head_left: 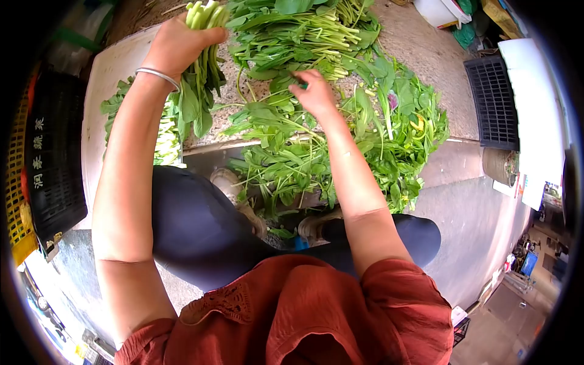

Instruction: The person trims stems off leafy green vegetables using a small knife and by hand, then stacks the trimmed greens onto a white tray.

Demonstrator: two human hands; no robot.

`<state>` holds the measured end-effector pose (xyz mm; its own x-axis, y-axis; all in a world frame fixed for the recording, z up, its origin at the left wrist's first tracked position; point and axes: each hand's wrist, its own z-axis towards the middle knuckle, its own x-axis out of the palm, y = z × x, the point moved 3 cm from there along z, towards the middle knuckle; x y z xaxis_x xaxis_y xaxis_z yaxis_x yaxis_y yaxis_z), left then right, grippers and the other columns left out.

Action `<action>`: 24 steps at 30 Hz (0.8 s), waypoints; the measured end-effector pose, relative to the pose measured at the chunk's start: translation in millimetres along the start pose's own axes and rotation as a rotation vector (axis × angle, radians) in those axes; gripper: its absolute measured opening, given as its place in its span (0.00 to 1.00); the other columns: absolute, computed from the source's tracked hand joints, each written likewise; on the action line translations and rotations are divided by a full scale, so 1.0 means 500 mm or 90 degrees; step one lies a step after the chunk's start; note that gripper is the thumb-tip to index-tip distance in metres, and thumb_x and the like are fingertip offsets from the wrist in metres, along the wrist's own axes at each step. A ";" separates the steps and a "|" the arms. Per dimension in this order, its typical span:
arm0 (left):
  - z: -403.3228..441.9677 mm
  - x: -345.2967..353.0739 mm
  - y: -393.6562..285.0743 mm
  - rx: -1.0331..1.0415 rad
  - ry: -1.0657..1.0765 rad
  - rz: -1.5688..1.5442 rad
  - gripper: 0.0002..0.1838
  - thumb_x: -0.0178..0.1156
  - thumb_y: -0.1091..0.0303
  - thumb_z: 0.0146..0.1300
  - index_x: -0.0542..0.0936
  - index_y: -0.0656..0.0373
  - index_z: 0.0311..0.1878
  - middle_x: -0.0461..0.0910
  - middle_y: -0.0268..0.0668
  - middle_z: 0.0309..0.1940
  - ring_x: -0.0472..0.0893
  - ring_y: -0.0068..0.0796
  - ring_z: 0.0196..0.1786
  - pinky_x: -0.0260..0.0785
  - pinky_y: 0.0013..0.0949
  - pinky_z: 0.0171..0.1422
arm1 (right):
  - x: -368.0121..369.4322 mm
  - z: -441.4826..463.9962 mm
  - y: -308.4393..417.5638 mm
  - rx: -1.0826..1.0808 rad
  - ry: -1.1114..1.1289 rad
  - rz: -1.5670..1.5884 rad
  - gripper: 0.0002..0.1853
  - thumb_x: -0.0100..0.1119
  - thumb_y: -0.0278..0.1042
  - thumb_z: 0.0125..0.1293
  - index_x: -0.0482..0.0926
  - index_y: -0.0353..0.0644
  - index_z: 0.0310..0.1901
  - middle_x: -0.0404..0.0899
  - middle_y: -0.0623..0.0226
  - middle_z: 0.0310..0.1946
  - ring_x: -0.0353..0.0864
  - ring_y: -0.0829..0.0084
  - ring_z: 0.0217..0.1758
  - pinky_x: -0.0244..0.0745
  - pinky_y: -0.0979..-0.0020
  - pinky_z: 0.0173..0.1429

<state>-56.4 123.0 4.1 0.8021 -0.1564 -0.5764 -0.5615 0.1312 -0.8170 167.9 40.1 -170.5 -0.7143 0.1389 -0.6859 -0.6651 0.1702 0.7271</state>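
My left hand (172,47), with a bracelet at the wrist, is closed around a bunch of leafy greens (196,100). The pale stems point up and away, and the leaves hang down. My right hand (316,97) is over the loose greens, its thumb and fingers curled together. A small dark green bit shows at its fingertips, too little to name. Just beyond lies a heap of leafy greens (292,39) with stems lined up to the right. Looser leaves and stems (395,140) spread from the right side down toward my feet.
More greens with pale stems (167,143) lie at left, beside a pale container edge (94,115). Black plastic crates stand at the left (58,152) and right (491,100). A white tub (439,11) is at the back right. My knees (201,225) flank the pile.
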 end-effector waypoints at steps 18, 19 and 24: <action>-0.055 0.024 -0.084 -0.012 0.096 -0.018 0.08 0.64 0.68 0.46 0.79 0.60 0.29 0.77 0.33 0.21 0.74 0.23 0.25 0.67 0.30 0.31 | 0.008 -0.259 -0.131 0.491 -0.081 0.342 0.12 0.64 0.37 0.53 0.77 0.38 0.33 0.79 0.67 0.25 0.79 0.79 0.26 0.69 0.78 0.23; -0.051 0.036 -0.071 -0.008 0.099 -0.018 0.08 0.64 0.68 0.46 0.79 0.60 0.29 0.77 0.33 0.21 0.74 0.23 0.25 0.67 0.30 0.31 | 0.015 -0.265 -0.128 0.495 -0.089 0.419 0.11 0.64 0.35 0.53 0.77 0.39 0.34 0.79 0.69 0.26 0.78 0.79 0.25 0.67 0.80 0.21; -0.069 0.098 -0.047 0.094 0.287 0.053 0.22 0.70 0.65 0.41 0.77 0.65 0.40 0.80 0.37 0.29 0.78 0.26 0.30 0.71 0.28 0.41 | -0.047 -0.255 -0.045 0.339 -0.079 0.529 0.09 0.62 0.31 0.56 0.77 0.39 0.38 0.79 0.68 0.28 0.76 0.80 0.27 0.64 0.82 0.22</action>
<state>-10.8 78.6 -5.8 0.5694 -0.5435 -0.6168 -0.5593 0.2938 -0.7752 171.8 -91.5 -166.9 -0.8605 0.5092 0.0149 0.2428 0.3843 0.8907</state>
